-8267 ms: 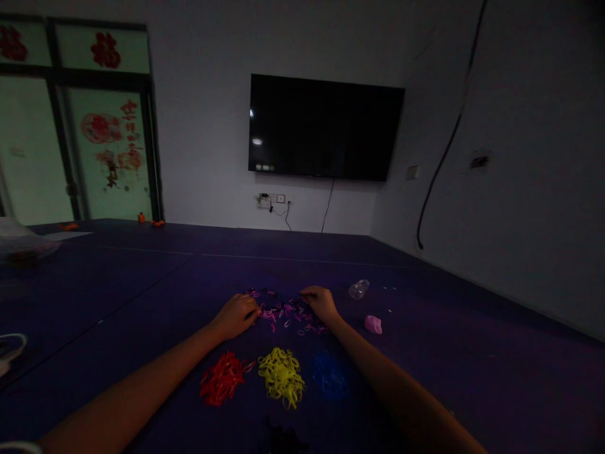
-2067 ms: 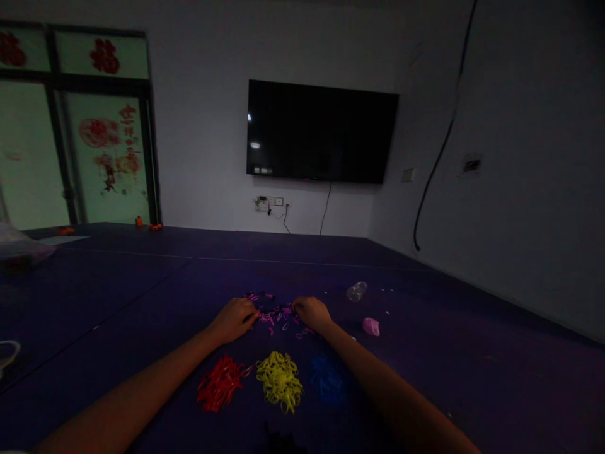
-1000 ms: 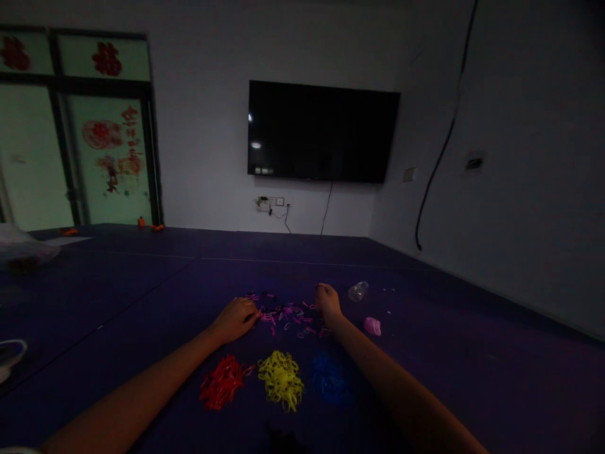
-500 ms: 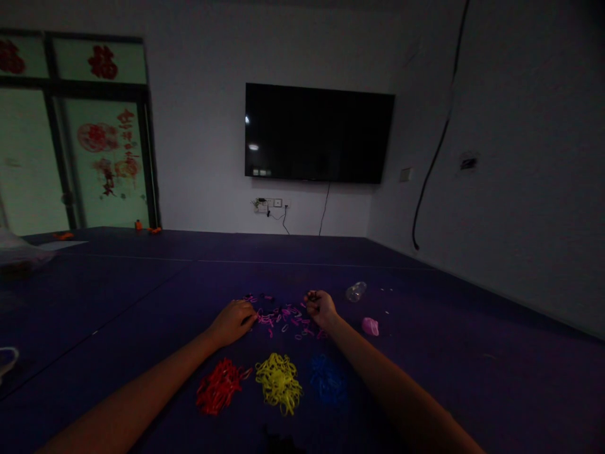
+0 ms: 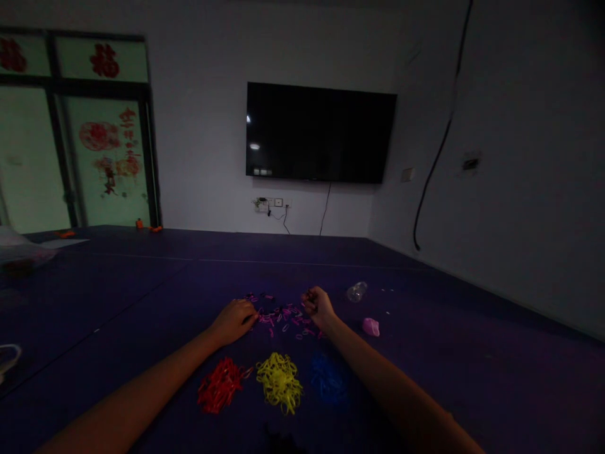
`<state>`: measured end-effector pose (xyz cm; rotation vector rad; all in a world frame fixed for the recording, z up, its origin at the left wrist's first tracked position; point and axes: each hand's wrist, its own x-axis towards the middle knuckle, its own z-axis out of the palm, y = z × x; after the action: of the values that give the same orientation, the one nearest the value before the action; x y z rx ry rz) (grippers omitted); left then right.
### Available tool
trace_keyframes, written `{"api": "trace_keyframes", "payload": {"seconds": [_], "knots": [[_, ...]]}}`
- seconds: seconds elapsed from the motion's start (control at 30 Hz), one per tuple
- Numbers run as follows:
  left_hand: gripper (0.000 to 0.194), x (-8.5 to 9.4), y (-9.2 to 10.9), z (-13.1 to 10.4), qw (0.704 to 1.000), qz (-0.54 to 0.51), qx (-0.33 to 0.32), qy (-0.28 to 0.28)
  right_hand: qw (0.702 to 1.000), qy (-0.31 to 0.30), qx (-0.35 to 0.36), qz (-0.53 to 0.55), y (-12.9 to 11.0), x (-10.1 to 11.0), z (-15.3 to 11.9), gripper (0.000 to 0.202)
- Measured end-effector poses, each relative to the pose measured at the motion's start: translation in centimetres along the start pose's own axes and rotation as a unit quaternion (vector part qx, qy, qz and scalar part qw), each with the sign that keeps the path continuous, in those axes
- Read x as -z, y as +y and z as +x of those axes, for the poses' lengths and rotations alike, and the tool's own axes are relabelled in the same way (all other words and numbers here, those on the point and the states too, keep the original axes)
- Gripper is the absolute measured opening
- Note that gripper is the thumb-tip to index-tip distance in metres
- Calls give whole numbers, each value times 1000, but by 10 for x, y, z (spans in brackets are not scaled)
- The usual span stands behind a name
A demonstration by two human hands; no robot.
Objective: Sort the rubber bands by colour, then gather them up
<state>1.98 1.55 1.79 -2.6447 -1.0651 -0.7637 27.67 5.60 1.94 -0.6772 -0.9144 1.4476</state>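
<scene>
A loose scatter of pink and dark rubber bands lies on the purple surface between my hands. My left hand rests at its left edge, thumb and fingers brought together by the pink bands; whatever they pinch is too small to make out. At the right edge, my right hand is curled closed around dark bands that look black. Nearer to me lie a red rubber band pile, a yellow rubber band pile and a dim blue rubber band pile. A black heap shows at the bottom edge.
Right of my right hand are a clear plastic container and a pink crumpled item. A plastic bag lies far left, with small orange objects along the far edge. A television hangs on the wall.
My right hand has shifted slightly left and its fingers have curled in more, still around the dark bands. My left hand stays in place. The view has moved very slightly.
</scene>
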Motion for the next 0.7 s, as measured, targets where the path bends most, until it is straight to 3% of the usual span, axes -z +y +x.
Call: {"api": "trace_keyframes", "payload": {"seconds": [0.23,0.7], "knots": [[22,1,1,0,1000,5,1,-1,1000,23,-11,5,2,-4,-5,17],[21,5,6,0,1000,-2,-9,13,993,-30,-26,-113,9,-15,-10,4]]}}
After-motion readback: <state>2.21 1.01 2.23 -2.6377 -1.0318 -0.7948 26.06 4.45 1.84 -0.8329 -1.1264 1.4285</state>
